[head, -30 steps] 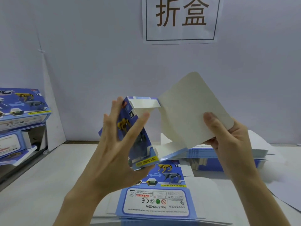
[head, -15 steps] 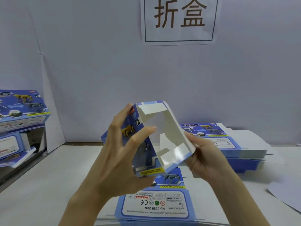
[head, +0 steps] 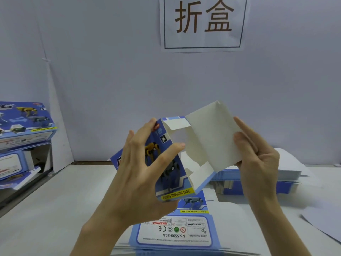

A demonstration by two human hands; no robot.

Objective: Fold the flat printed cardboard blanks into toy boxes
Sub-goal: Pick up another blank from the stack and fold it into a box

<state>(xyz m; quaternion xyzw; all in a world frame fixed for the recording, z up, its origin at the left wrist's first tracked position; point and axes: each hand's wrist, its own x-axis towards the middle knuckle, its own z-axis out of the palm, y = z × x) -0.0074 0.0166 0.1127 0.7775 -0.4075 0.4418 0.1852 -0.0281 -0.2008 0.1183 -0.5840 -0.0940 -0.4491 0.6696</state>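
I hold a half-formed blue toy box (head: pixel 167 163) printed with a yellow robot dog above the table, its open end towards me. My left hand (head: pixel 142 174) grips its printed side, thumb on the front edge and fingers spread over the panel. My right hand (head: pixel 258 159) pinches the big white flap (head: pixel 212 135), which stands swung out to the right, thumb on its inner face. Small side tabs show white inside the opening. A stack of flat printed blanks (head: pixel 177 231) lies on the table below my hands.
A second stack of flat blanks (head: pixel 258 182) lies behind my right hand. Folded boxes (head: pixel 24 126) are piled at the left edge. A white wall with a paper sign (head: pixel 203 23) stands behind the table (head: pixel 55 209). A loose white sheet (head: pixel 324 224) lies at the right.
One second ago the big flap stood open; half a second ago it was folded down against the box; now my right hand has swung it out to the right again.
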